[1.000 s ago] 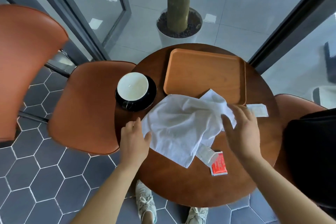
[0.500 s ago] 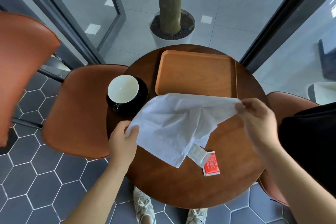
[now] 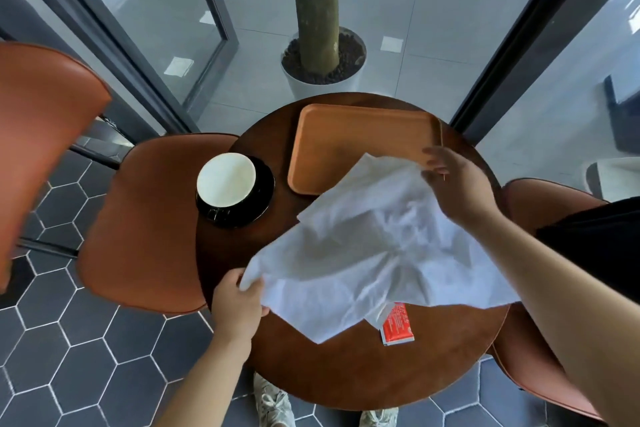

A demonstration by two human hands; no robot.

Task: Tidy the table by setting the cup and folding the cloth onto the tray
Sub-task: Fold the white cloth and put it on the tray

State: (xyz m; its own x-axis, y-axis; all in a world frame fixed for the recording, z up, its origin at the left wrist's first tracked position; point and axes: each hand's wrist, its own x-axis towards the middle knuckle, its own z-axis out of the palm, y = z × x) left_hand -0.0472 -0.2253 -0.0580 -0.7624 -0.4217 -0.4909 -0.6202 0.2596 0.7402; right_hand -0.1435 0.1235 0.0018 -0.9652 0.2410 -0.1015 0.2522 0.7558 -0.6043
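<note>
White cloth (image 3: 374, 246) hangs spread between both grips: left hand (image 3: 239, 305) pinches its near corner, right hand (image 3: 457, 191) grasps the far edge over the wooden tray (image 3: 346, 142).

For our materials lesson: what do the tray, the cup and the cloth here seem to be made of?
The tray: probably wood or wood-look laminate, with a matte light-brown finish and a moulded raised rim. The cup: likely glazed ceramic, glossy black outside with highlights, smooth cream inside. The cloth: thin white fabric, possibly paper-like; it creases sharply and hangs limp.
</note>
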